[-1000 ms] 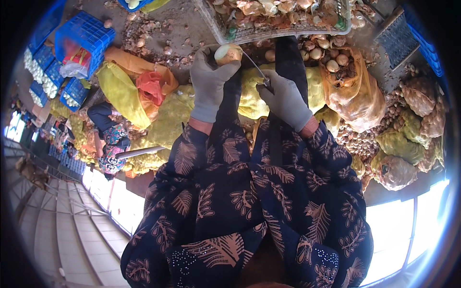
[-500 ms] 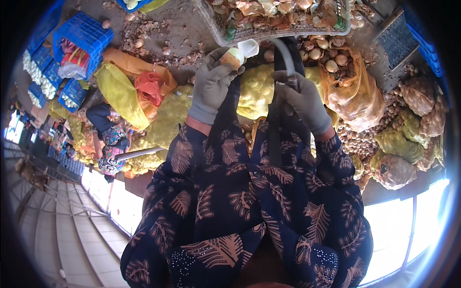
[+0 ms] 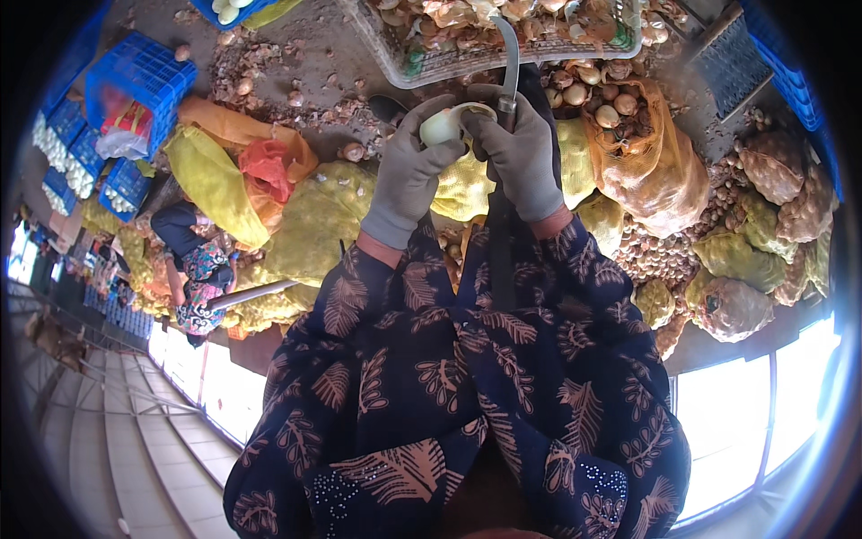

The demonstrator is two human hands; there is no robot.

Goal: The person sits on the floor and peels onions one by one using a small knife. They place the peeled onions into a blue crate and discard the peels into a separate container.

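Observation:
Both my hands wear grey gloves and meet in front of me, below the edge of a crate. A partly peeled onion (image 3: pixel 440 128), pale and smooth, sits in the fingers of my left hand (image 3: pixel 409 166). A curved-blade knife (image 3: pixel 511 63) is gripped in my right hand (image 3: pixel 523 157), its blade pointing up and away over the crate rim. A strip of onion skin (image 3: pixel 476 109) curls from the onion to my right thumb and fingers, which pinch near its end.
Ahead stands a pale plastic crate (image 3: pixel 409 79) of onion skins. An orange mesh sack (image 3: pixel 651 175) of onions lies at the right, yellow sacks (image 3: pixel 328 216) at the left. Blue crates (image 3: pixel 144 76) stack far left, near another person (image 3: pixel 202 269). Skins litter the floor.
My right hand has moved left to the onion, and the knife now points upward. The onion's brown skin no longer shows; a peeled strip stretches between my hands.

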